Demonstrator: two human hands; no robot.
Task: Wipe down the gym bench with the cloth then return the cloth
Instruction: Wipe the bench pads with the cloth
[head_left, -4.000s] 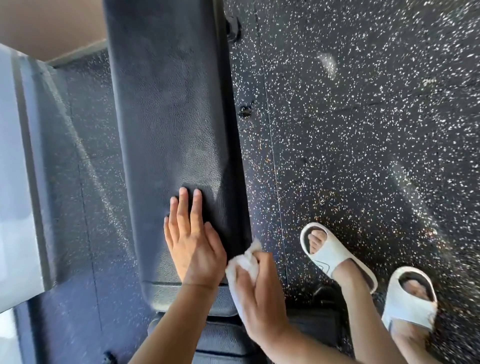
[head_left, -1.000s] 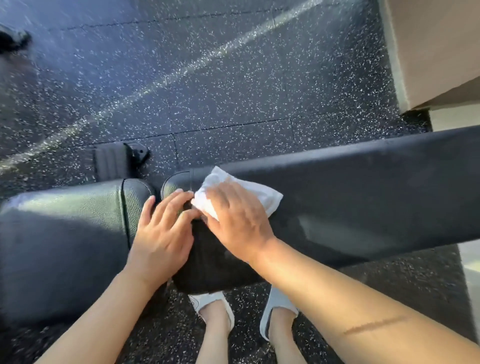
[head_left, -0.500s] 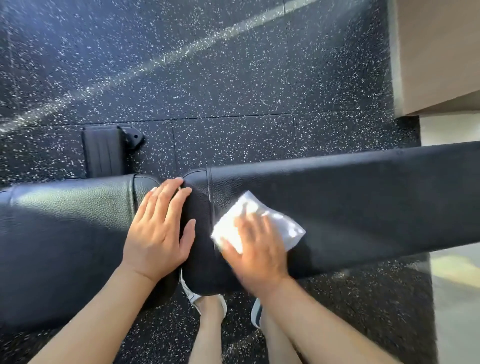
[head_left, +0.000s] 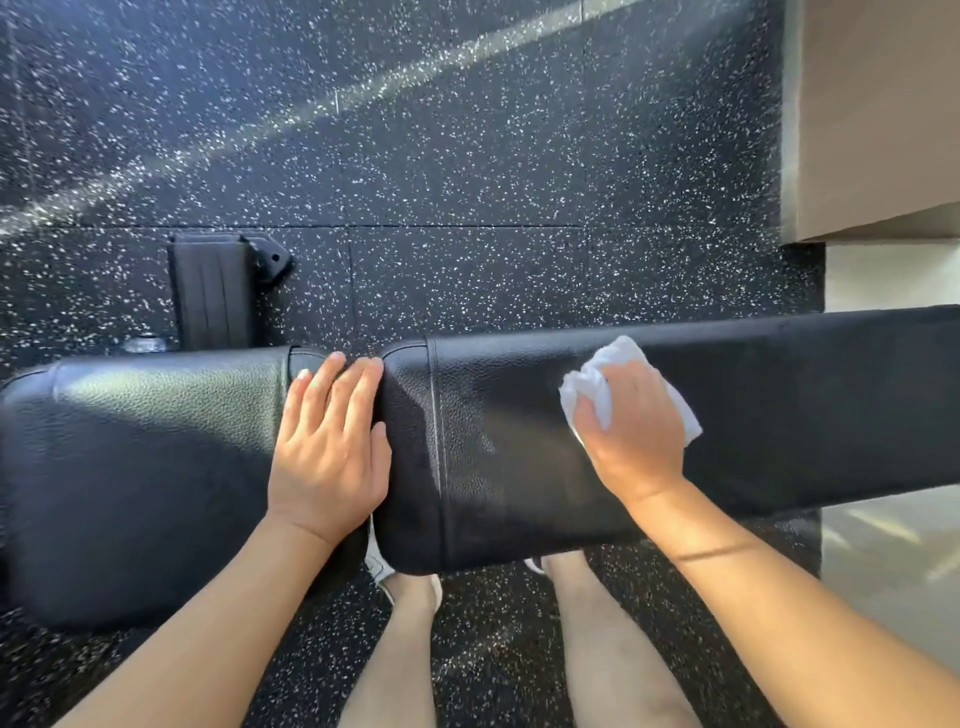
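Speckled floor (head_left: 467, 156), bench (head_left: 779, 395) cut off right, cloth (head_left: 597, 387) half-hidden under right hand (head_left: 634, 431)

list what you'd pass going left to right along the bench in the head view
seat pad → left hand resting flat at the gap between the pads → stitched end of the back pad → white cloth under the right hand → rest of the back pad running off the right edge
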